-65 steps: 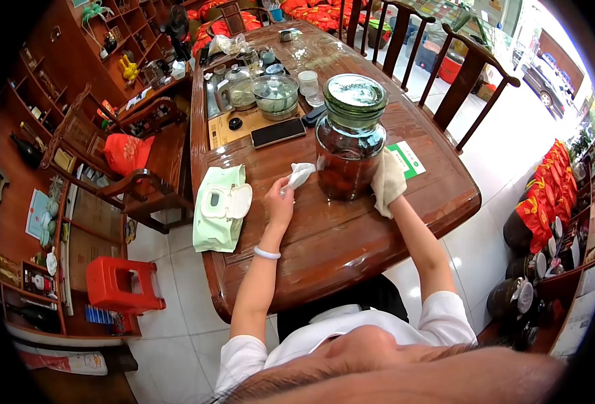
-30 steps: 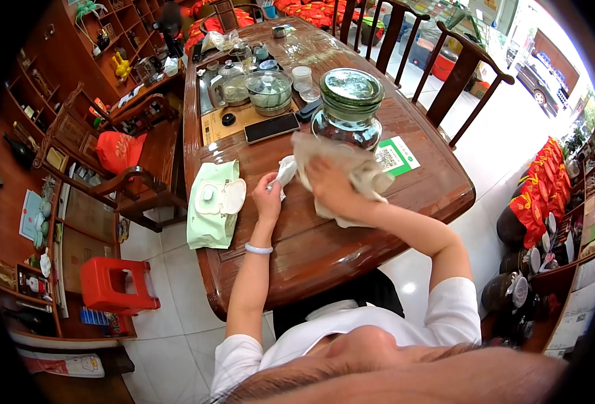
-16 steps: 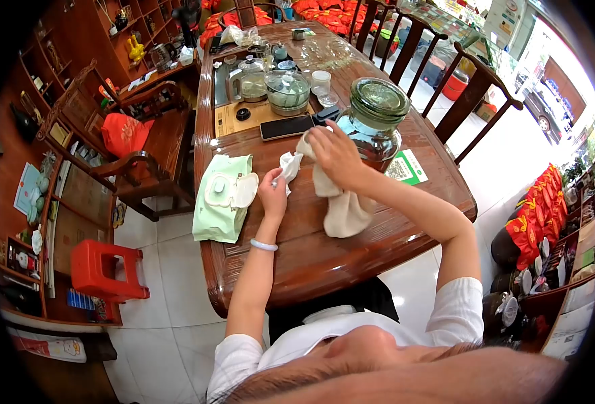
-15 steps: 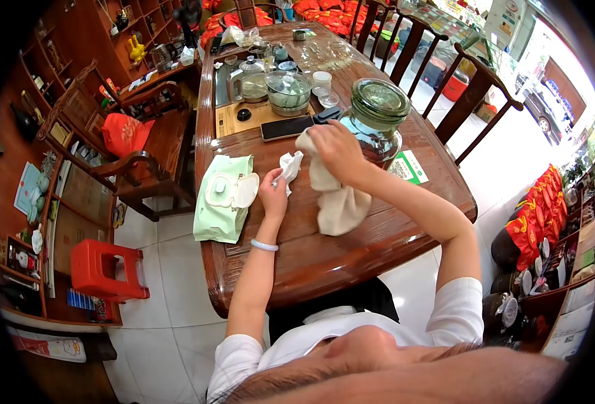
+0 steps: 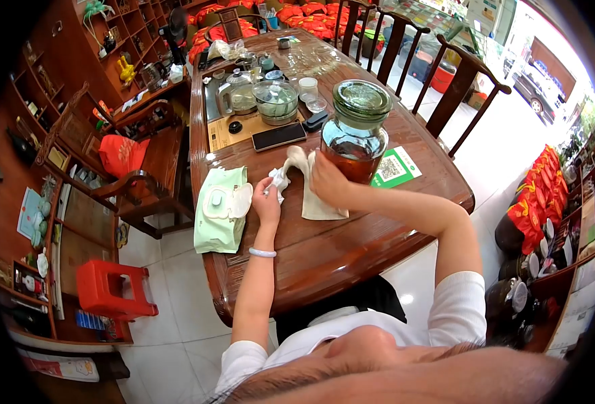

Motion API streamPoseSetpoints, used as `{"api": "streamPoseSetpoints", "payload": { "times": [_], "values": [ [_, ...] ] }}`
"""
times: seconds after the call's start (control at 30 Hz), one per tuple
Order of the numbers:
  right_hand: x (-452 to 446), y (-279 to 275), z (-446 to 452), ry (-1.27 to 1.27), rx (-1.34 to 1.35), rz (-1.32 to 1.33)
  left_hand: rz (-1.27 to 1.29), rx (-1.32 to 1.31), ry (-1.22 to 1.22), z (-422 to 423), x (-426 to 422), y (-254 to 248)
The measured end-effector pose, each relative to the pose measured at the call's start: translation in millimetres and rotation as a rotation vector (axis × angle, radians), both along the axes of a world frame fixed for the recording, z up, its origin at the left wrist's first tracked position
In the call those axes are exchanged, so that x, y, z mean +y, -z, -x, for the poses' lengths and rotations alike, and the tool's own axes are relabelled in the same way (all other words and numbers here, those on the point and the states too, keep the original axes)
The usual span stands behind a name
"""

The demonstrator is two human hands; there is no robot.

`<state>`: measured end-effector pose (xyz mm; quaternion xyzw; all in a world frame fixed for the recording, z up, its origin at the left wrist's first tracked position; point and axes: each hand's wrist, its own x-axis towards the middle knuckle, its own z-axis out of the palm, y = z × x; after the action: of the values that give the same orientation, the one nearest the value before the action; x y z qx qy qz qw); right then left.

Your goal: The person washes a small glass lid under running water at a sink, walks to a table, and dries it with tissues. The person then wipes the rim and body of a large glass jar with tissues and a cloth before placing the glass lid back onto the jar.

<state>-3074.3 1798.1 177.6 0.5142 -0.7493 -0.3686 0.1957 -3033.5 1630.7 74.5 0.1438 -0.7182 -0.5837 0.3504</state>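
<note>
My left hand (image 5: 266, 200) is closed on a crumpled white tissue (image 5: 280, 180), just right of a green pack of wipes (image 5: 219, 219) whose white lid stands open. A beige cloth (image 5: 320, 202) hangs from my right hand (image 5: 329, 178), which grips it above the table, its lower part draped toward the tabletop. Right behind that hand stands a large lidded glass jar (image 5: 355, 135) with reddish-brown liquid inside. Whether the hand touches the jar I cannot tell. A green card with a QR code (image 5: 397, 167) lies to the jar's right.
Beyond my hands on the wooden table (image 5: 270, 283) are a black phone (image 5: 278, 137), a glass bowl (image 5: 275, 101), a glass kettle (image 5: 240, 97) and small cups. Wooden chairs (image 5: 460, 87) line the right side. A red stool (image 5: 115, 289) stands on the floor at left.
My right hand has come down and slightly toward me with the cloth, which now hangs narrower. The left hand still holds the tissue. The whole view has shifted a little.
</note>
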Motion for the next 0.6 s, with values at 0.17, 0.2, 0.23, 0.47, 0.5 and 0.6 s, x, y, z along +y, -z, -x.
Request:
{"api": "streamPoseSetpoints", "payload": {
  "times": [0.17, 0.2, 0.23, 0.47, 0.5, 0.6],
  "values": [
    [42.6, 59.8, -15.4, -0.329, -0.243, 0.575, 0.116, 0.003, -0.06, -0.6, 1.6, -3.4],
    [51.9, 55.7, -17.5, -0.331, -0.237, 0.573, 0.115, 0.01, -0.062, -1.3, 2.3, -5.9],
    [64.0, 50.9, -20.3, -0.289, -0.582, 0.772, 0.138, -0.012, -0.054, -3.0, 3.5, -8.0],
    [122.0, -15.1, -40.8, 0.23, -1.111, 1.473, 0.358, 0.002, -0.073, 0.9, 3.9, 4.9],
    [128.4, -21.5, -35.6, 0.38, -1.129, 1.52, 0.342, -0.011, -0.068, 1.4, 3.8, 5.0],
    [135.2, -39.1, -9.0, 0.363, -0.922, 1.721, 0.294, -0.033, -0.046, 3.7, 1.0, 9.5]
  ]
}}
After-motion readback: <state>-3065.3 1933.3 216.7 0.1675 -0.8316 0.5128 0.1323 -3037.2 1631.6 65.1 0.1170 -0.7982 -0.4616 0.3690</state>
